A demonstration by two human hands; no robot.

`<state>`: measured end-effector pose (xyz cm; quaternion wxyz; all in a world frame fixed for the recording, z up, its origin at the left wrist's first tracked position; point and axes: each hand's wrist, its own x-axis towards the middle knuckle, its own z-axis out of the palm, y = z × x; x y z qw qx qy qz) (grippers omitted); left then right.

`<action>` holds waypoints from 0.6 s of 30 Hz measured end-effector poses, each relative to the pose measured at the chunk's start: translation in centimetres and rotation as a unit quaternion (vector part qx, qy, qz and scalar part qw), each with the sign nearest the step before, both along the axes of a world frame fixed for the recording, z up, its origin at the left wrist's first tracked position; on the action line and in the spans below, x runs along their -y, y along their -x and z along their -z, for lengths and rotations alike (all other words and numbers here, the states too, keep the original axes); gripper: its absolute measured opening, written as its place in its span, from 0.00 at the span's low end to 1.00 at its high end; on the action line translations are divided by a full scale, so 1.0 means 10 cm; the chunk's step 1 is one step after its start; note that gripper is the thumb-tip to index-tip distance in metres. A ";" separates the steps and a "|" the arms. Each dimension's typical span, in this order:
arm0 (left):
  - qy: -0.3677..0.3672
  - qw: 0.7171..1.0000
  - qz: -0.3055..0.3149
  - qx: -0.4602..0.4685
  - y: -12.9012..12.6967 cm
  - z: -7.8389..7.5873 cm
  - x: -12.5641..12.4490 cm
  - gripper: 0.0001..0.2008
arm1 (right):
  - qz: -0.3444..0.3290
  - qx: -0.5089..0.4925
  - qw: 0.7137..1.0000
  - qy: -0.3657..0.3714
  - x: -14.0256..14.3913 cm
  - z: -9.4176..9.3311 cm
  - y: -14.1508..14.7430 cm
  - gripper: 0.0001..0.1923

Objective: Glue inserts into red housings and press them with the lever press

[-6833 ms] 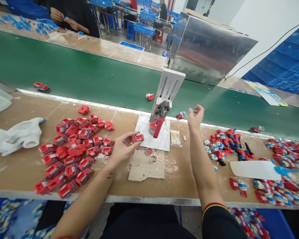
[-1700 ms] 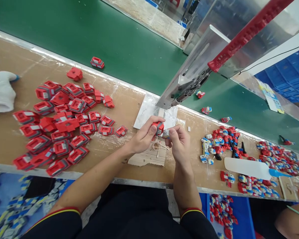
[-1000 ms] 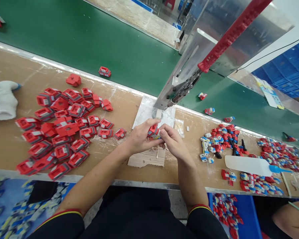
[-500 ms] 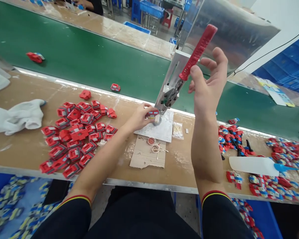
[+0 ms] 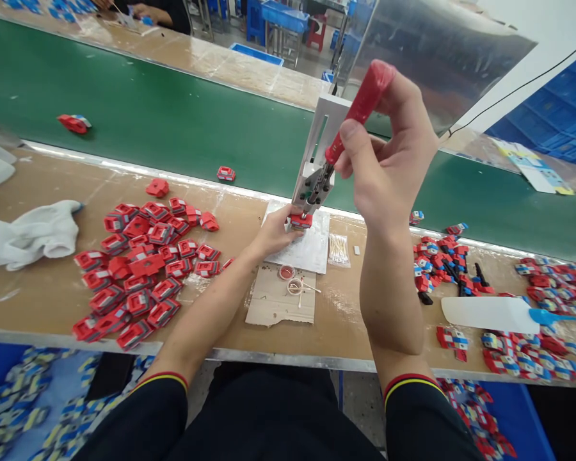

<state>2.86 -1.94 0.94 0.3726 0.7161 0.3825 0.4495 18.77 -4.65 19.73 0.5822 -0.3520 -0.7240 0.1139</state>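
A small hand press [image 5: 317, 147] stands on a pale base plate [image 5: 312, 246] at the bench's far edge. My right hand [image 5: 388, 160] is wrapped around its red lever handle [image 5: 360, 109], which points up and right. My left hand [image 5: 273, 234] holds a small red plastic part [image 5: 300, 221] under the press head. A pile of several similar red parts [image 5: 144, 262] lies to the left of my left arm.
A green conveyor belt [image 5: 173, 121] runs behind the bench and carries a few red parts. White gloves [image 5: 29, 234] lie at far left. Cardboard with two small cups [image 5: 288, 282] sits near the press. Red-and-blue parts [image 5: 509, 307] and a white scoop [image 5: 489, 314] lie at right.
My right hand has closed around the red lever handle, which it was only reaching for before. My left hand has pushed the red part in under the press head.
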 end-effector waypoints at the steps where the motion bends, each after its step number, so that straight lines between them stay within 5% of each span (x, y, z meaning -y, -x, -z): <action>1: 0.000 1.000 -0.002 0.008 -0.02 0.02 0.00 0.20 | -0.003 0.006 1.000 -0.006 0.08 0.03 0.00 0.22; 7: -0.006 0.998 0.008 0.062 -0.07 0.14 0.07 0.15 | -0.075 0.120 0.988 -0.069 0.61 0.46 -0.13 0.20; 9: -0.004 0.998 0.006 0.065 -0.07 0.15 0.10 0.15 | -0.089 0.101 0.991 -0.008 0.73 0.66 -0.18 0.19; 12: 0.009 0.998 0.002 0.057 -0.08 0.14 0.14 0.15 | -0.086 -0.058 0.988 0.118 0.80 0.87 -0.19 0.06; 18: 0.015 0.998 0.027 0.046 -0.05 0.12 0.14 0.14 | -0.156 -0.169 0.889 0.396 0.85 0.84 0.03 0.31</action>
